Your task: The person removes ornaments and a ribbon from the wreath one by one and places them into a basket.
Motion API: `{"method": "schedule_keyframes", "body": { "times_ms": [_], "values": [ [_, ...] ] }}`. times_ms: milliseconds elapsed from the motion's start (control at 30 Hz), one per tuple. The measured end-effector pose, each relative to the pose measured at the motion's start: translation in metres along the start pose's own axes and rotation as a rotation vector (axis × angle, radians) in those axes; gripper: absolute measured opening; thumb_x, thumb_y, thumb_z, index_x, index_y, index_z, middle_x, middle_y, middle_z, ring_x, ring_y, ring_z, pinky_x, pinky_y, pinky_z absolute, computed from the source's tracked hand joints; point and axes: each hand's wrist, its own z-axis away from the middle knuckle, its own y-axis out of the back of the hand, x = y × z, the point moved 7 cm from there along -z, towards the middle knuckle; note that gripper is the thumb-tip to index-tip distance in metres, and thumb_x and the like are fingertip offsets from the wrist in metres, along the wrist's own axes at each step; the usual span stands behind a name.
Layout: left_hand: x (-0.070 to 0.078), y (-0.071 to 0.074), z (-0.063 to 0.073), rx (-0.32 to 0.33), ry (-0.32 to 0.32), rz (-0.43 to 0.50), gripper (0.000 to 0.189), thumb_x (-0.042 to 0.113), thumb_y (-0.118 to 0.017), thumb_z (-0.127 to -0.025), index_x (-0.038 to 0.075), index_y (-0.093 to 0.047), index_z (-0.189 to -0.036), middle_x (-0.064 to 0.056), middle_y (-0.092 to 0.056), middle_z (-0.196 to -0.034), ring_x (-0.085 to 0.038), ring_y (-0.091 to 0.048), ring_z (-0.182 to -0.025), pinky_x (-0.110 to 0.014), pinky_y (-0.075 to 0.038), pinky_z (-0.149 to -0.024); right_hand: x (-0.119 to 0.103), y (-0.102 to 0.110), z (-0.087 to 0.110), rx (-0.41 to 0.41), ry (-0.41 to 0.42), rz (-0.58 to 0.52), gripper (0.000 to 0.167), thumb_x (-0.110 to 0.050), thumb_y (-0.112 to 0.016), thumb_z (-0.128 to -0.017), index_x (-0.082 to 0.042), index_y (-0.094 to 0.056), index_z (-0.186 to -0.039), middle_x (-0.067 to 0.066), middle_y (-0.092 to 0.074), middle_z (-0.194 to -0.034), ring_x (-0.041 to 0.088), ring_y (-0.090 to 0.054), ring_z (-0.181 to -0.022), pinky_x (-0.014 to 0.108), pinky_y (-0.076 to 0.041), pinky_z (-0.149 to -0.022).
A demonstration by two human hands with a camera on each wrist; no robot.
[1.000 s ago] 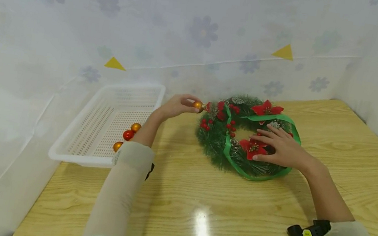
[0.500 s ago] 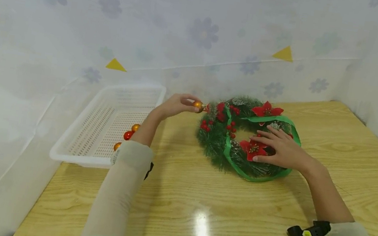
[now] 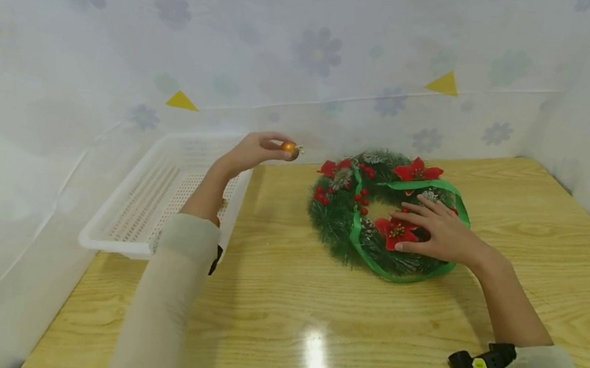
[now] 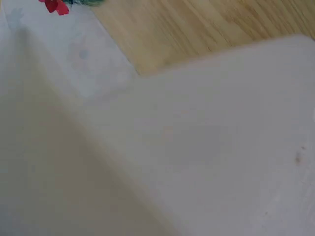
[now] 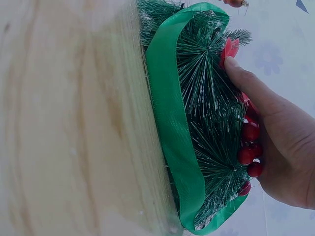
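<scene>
My left hand [image 3: 251, 151] pinches a small orange Christmas bauble [image 3: 290, 148] between thumb and fingertips. Its metal cap points right, towards the wreath, and there is a gap between the two. A green wreath [image 3: 334, 230] with red poinsettias [image 3: 393, 234], red berries [image 5: 250, 132] and pine cones lies on the table. Green ribbon [image 5: 170, 98] loops over it. On the wreath's right side rests my right hand [image 3: 442, 233], fingers spread and extended, its thumb against a red petal in the right wrist view. A pale blur fills most of the left wrist view.
A white perforated plastic basket [image 3: 89, 238] stands at the left of the wooden table [image 3: 277, 307], partly behind my left forearm. White flower-patterned sheeting [image 3: 269, 48] rises behind the table and along both sides.
My left hand has drawn back left and slightly up from the wreath's left edge, still holding the bauble. The forearm now covers the baubles in the basket. My right hand has stayed put.
</scene>
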Motion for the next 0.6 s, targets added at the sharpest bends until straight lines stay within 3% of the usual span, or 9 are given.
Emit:
{"method": "schedule_keyframes", "body": {
  "times_ms": [400,600],
  "values": [
    [-0.022,0.055,0.043,0.083,0.085,-0.061,0.048,0.031,-0.064,-0.087,0.011,-0.051,-0.129,-0.015,-0.051,-0.128,-0.029,-0.042,-0.121,-0.051,-0.028,-0.100,0.002,0.000,-0.002,-0.018,-0.013,-0.017,0.065,-0.045,-0.064,-0.082,-0.010,-0.048,-0.134,0.020,-0.034,-0.141,0.044,-0.014,-0.131,0.059,-0.008,-0.103],
    [-0.042,0.081,0.066,0.107,0.145,-0.109,0.053,0.032,-0.062,-0.088,0.010,-0.046,-0.133,-0.019,-0.046,-0.132,-0.032,-0.039,-0.123,-0.052,-0.028,-0.100,0.002,-0.001,-0.003,-0.015,-0.011,-0.022,0.066,-0.045,-0.065,-0.082,-0.009,-0.048,-0.134,0.021,-0.035,-0.140,0.043,-0.014,-0.132,0.059,-0.008,-0.103]
  ]
}}
